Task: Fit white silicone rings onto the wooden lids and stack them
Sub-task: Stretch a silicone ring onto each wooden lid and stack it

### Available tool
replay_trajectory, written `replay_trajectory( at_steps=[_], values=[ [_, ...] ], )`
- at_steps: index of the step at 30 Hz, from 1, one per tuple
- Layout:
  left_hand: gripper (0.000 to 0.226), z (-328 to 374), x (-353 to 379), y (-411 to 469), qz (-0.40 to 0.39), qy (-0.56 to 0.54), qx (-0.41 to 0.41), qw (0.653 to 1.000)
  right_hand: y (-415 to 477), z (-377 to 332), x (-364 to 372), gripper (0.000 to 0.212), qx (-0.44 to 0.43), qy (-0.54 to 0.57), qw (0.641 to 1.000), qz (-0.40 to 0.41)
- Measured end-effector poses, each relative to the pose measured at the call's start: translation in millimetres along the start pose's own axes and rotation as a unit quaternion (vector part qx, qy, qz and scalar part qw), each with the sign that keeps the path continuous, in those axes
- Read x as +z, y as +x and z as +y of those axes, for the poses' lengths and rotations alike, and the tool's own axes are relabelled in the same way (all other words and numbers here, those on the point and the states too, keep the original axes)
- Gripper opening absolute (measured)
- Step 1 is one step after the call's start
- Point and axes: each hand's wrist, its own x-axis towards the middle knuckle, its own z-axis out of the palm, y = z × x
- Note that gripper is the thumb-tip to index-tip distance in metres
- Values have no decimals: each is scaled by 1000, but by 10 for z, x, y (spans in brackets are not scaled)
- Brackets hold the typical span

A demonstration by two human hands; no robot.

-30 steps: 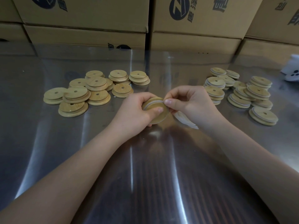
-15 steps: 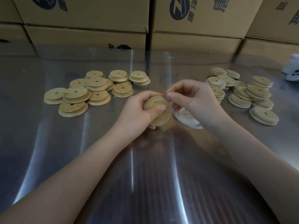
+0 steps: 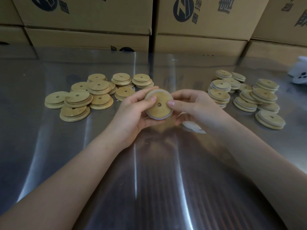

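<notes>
A round wooden lid (image 3: 160, 108) with a centre hole faces me above the table, a white silicone ring (image 3: 155, 117) showing around its rim. My left hand (image 3: 132, 112) grips it from the left, thumb on its face. My right hand (image 3: 197, 108) holds its right edge, thumb pressed on the wood. Loose white rings (image 3: 193, 126) lie on the table under my right hand, partly hidden. Bare wooden lids (image 3: 86, 98) are piled at the left. Lids with white rings (image 3: 249, 97) stand in low stacks at the right.
The work surface is a reflective metal table (image 3: 149, 171). Cardboard boxes (image 3: 199, 22) form a wall along its far edge. A white object (image 3: 299, 72) sits at the far right edge.
The lid has turned from edge-on to face me, showing its hole. Both thumbs now press on its face, and my hands have risen slightly.
</notes>
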Motion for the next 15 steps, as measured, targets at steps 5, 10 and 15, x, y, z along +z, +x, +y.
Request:
replay_trajectory(
  at_steps=[5,10,15],
  values=[
    [32,-15,-41,16,-4,30,4,1000,9,-1,-21,7,0,16,1000,19],
    [27,-26,-111,52,21,59,5,998,23,2,-44,6,0,44,998,53],
    [21,-58,-112,59,37,89,9,995,35,11,-54,9,9,66,996,60]
  ],
)
